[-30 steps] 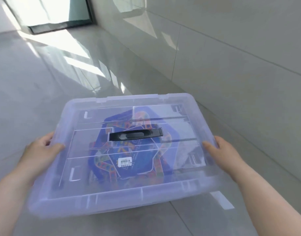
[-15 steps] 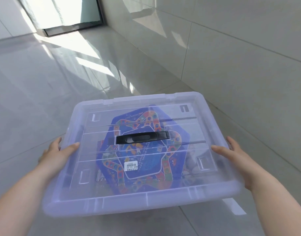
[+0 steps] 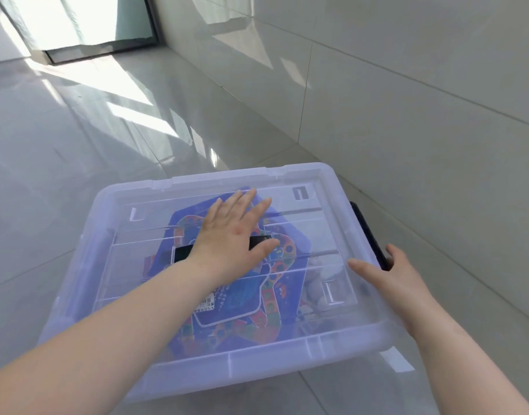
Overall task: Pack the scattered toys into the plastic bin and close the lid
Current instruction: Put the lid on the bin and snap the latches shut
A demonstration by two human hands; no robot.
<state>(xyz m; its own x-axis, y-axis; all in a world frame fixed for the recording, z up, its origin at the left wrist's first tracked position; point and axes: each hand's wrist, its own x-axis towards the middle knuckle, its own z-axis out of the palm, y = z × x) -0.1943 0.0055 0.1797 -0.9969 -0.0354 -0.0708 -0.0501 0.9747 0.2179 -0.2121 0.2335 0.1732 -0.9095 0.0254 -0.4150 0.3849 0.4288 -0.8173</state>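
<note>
The floor (image 3: 77,175) lies glossy and tiled under the plastic bin (image 3: 362,330); a tiled wall (image 3: 407,115) runs near the bin's right side. The bin is clear, broad and shallow, and I cannot tell whether it rests on the floor. Its lid (image 3: 317,235) sits on top. I judge the thin plastic stiff at the rim, flexible in the middle, and slippery to bare skin. A blue game board (image 3: 236,298) lies flat inside the bin, so I judge the load light. My left hand (image 3: 233,232) lies flat on the centre of the lid, fingers spread. My right hand (image 3: 389,280) grips the lid's right edge, thumb on top, fingers over the side. A black latch (image 3: 368,232) stands out there, apparently unfastened. The black handle (image 3: 181,253) at the centre of the lid is the best carrying point once the lid is latched.
</note>
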